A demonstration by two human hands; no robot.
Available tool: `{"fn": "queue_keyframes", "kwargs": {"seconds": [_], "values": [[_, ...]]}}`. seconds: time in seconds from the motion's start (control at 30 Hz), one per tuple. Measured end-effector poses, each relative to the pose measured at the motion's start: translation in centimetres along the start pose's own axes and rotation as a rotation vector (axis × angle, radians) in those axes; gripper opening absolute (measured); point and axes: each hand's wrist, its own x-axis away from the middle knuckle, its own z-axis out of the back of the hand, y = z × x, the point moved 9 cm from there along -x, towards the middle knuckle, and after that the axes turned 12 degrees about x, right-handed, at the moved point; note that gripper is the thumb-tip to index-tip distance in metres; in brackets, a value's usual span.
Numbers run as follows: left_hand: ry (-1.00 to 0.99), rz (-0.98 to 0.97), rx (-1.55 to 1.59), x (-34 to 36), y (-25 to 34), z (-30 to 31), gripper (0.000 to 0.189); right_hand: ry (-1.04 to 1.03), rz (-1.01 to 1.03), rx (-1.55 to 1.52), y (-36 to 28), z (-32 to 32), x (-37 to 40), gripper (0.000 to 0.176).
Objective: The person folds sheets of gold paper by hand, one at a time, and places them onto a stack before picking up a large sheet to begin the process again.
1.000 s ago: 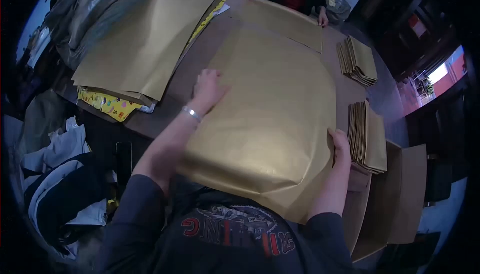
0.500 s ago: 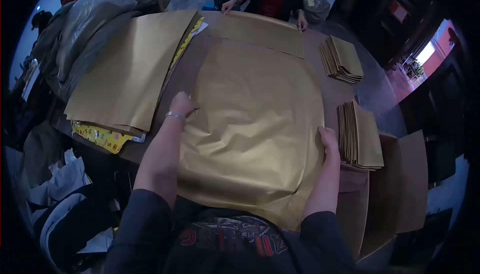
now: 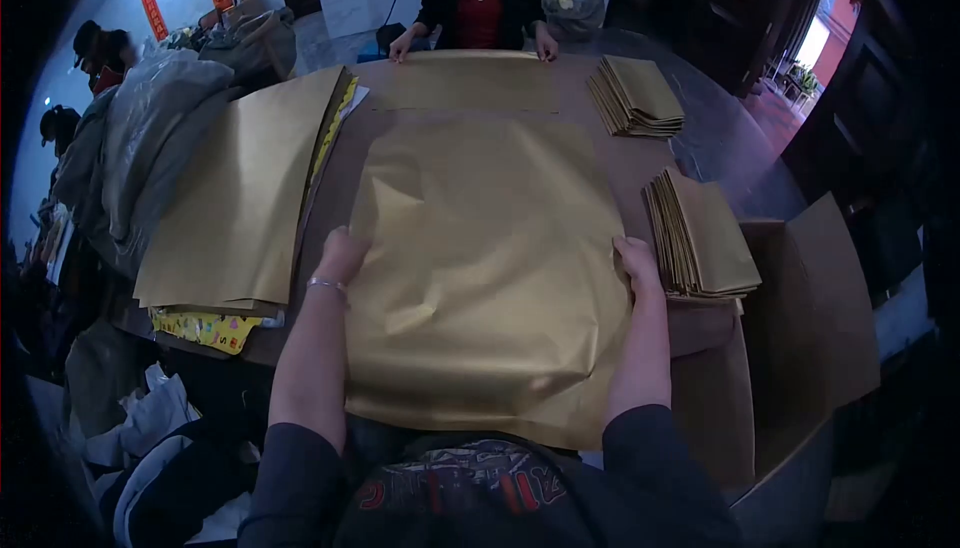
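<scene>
A large sheet of brown kraft paper [image 3: 490, 218] lies in front of me, creased across its near half, its near edge reaching my body. My left hand [image 3: 344, 254] is closed on its left edge, a thin bracelet on the wrist. At the opposite edge, my right hand [image 3: 636, 258] pinches the paper between thumb and fingers. Both hands are at about the same height along the sheet. Beyond it, a co-worker's two hands hold the far edge of another brown paper sheet [image 3: 465, 83].
Left of me lies a stack of large brown sheets [image 3: 235, 198] over yellow patterned material [image 3: 205, 329]. Two piles of folded brown paper [image 3: 715, 238] stand at the right, above an open cardboard box [image 3: 800, 348]. Grey plastic-covered bundles [image 3: 150, 138] crowd the far left.
My left hand now grips the sheet's left edge, where it was over the paper before. The creases have shifted and partly flattened. The view has tilted up, showing more of the co-worker.
</scene>
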Motion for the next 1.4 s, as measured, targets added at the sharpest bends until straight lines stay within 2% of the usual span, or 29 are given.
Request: {"fn": "queue_keyframes", "kwargs": {"seconds": [0.07, 0.1, 0.2, 0.23, 0.3, 0.37, 0.43, 0.47, 0.5, 0.53, 0.57, 0.6, 0.67, 0.73, 0.77, 0.8, 0.83, 0.87, 0.97, 1.0, 1.1, 1.13, 1.17, 1.2, 1.23, 1.27, 1.3, 1.37, 1.4], "values": [[-0.092, 0.092, 0.249, -1.9, -3.6, -1.0, 0.052, -0.005, 0.011, -0.025, -1.1, 0.3, 0.6, 0.026], [-0.093, 0.092, 0.246, -1.3, -3.0, -0.7, 0.052, -0.040, -0.021, -0.034, -1.2, 0.1, 0.9, 0.026], [-0.165, 0.319, 0.192, 2.0, -1.4, 0.4, 0.031, -0.059, -0.027, -0.059, -0.7, -0.4, 0.4, 0.027], [-0.165, 0.317, 0.190, 1.9, -1.6, 0.0, 0.031, -0.041, 0.006, -0.068, -0.6, -0.4, 0.1, 0.028], [-0.024, 0.326, 0.353, 1.2, -2.5, -0.4, 0.030, -0.016, 0.028, -0.055, -0.6, -0.2, 0.3, 0.031], [-0.037, 0.324, 0.329, 0.6, -3.0, -0.6, 0.027, 0.004, 0.059, -0.035, -1.4, -0.1, 1.3, 0.033], [-0.032, 0.232, 0.357, 1.1, -2.2, -0.3, 0.026, 0.148, 0.083, 0.097, -3.5, 1.4, 4.1, 0.038], [-0.114, 0.341, 0.410, 0.2, -4.0, -0.6, 0.026, 0.147, 0.092, 0.101, -3.0, 1.7, 3.3, 0.038], [-0.109, 0.340, 0.420, 1.3, -3.0, 0.0, 0.026, 0.190, 0.211, 0.211, -2.8, 2.4, 2.0, 0.040], [-0.102, 0.212, 0.504, 3.0, -0.2, 1.4, 0.026, 0.233, 0.329, 0.319, -3.1, 2.8, 1.6, 0.042], [-0.095, 0.085, 0.583, 4.1, 1.9, 2.4, 0.027, 0.271, 0.326, 0.327, -5.1, 3.9, 3.3, 0.045], [-0.249, 0.097, 0.826, 3.1, 1.0, 2.2, 0.027, 0.267, 0.355, 0.260, -7.3, 5.2, 5.0, 0.045], [-0.267, -0.042, 0.844, 4.3, 4.7, 4.8, 0.027, 0.319, 0.478, 0.195, -10.3, 6.9, 5.6, 0.042], [-0.201, -0.007, 0.956, 3.6, 5.3, 7.9, 0.026, 0.347, 0.569, 0.027, -13.8, 9.2, 7.4, 0.039], [-0.210, -0.111, 1.081, 6.5, 8.7, 9.1, 0.025, 0.336, 0.578, 0.038, -15.7, 9.4, 9.3, 0.039], [-0.217, -0.224, 1.203, 9.3, 12.2, 10.3, 0.024, 0.416, 0.591, -0.104, -17.6, 10.3, 11.8, 0.039], [-0.214, -0.293, 1.162, 9.2, 12.8, 11.8, 0.023, 0.497, 0.601, -0.249, -18.6, 11.3, 13.8, 0.040], [-0.214, -0.362, 1.118, 8.7, 13.5, 13.5, 0.022, 0.449, 0.549, -0.331, -18.5, 11.3, 14.2, 0.039], [-0.359, -0.611, 1.135, 11.6, 17.7, 17.4, 0.018, 0.512, 0.476, -0.200, -16.7, 10.1, 15.5, 0.039], [-0.363, -0.610, 1.131, 12.2, 18.2, 17.9, 0.018, 0.436, 0.373, -0.056, -15.0, 9.4, 14.7, 0.039], [-0.186, -0.578, 0.852, 12.2, 18.1, 19.4, 0.017, 0.536, 0.425, 0.024, -13.4, 7.9, 16.2, 0.038], [-0.191, -0.579, 0.847, 12.2, 17.9, 19.2, 0.017, 0.482, 0.412, -0.296, -12.8, 7.2, 16.1, 0.033], [-0.165, -0.541, 0.927, 12.3, 16.7, 19.1, 0.017, 0.487, 0.407, -0.300, -13.1, 7.1, 16.3, 0.033], [-0.138, -0.501, 1.008, 12.0, 15.7, 18.9, 0.017, 0.549, 0.459, -0.425, -14.1, 8.0, 16.9, 0.030], [-0.257, -0.479, 1.093, 11.4, 15.3, 18.2, 0.016, 0.609, 0.512, -0.547, -15.4, 8.8, 18.3, 0.026], [-0.260, -0.475, 1.096, 10.7, 14.5, 18.1, 0.016, 0.604, 0.559, -0.691, -16.6, 9.0, 19.7, 0.023], [-0.239, -0.495, 1.190, 10.9, 14.1, 18.2, 0.015, 0.603, 0.559, -0.682, -17.6, 9.5, 20.7, 0.023], [-0.209, -0.517, 1.292, 10.6, 13.3, 18.8, 0.015, 0.852, 0.852, -0.548, -20.9, 11.7, 25.1, 0.028], [-0.240, -0.559, 1.292, 10.2, 13.2, 19.5, 0.015, 0.848, 0.859, -0.547, -22.2, 12.1, 26.2, 0.028]]}}
